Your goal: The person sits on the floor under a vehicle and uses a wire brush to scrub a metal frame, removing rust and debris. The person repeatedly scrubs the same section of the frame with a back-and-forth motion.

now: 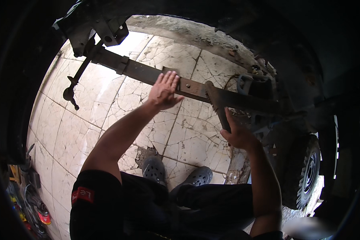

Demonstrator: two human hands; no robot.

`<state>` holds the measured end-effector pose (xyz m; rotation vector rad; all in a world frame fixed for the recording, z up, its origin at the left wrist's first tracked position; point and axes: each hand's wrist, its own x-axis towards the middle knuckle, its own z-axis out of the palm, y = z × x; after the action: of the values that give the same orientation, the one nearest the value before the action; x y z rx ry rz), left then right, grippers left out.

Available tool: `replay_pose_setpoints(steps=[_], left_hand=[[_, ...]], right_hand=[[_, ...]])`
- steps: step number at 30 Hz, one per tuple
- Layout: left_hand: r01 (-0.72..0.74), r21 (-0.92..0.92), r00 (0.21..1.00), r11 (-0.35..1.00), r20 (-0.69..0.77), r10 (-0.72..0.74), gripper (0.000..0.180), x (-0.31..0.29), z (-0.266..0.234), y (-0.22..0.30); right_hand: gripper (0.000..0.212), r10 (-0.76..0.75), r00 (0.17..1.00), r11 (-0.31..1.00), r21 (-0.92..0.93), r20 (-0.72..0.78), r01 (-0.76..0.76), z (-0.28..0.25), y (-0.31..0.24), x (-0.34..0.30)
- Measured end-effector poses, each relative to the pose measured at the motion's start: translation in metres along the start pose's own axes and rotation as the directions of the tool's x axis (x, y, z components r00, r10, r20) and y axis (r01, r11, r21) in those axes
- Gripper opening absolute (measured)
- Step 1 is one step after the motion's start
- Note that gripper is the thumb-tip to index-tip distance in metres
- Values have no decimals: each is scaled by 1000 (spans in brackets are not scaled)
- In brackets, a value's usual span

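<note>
A long dark leaf spring (142,73) runs from the upper left to the right beneath a vehicle, with a clip band round its left part. Flat on its middle lies my left hand (164,91), fingers stretched out over the top face, gripping nothing. Just right of that hand a small bolt head (188,85) shows on a brownish plate (196,89). My right hand (238,132) is closed round the handle end of a hammer (213,96). The rusty hammer head is over the spring, right of the bolt; whether it touches cannot be made out.
A rod with a ball-shaped end (69,94) hangs at the left. Dark vehicle parts crowd the top and right, with a wheel (308,172) at the lower right. Assorted tools (32,196) lie at the lower left. Cracked tiles (108,108) cover the floor.
</note>
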<state>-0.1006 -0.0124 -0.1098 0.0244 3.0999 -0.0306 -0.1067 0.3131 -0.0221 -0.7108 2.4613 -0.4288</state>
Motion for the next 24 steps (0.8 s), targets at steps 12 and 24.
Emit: replay_pose_setpoints(steps=[12,24], left_hand=[[-22,-6,999,1000,-41,22,92,-5,0,-4],[-53,-18,999,998,-13,52,95,-6,2,20]], right_hand=[[86,-45,999,998,41,-22,46,5,7,0],[87,-45,999,999,6,-24,46,8,17,0]])
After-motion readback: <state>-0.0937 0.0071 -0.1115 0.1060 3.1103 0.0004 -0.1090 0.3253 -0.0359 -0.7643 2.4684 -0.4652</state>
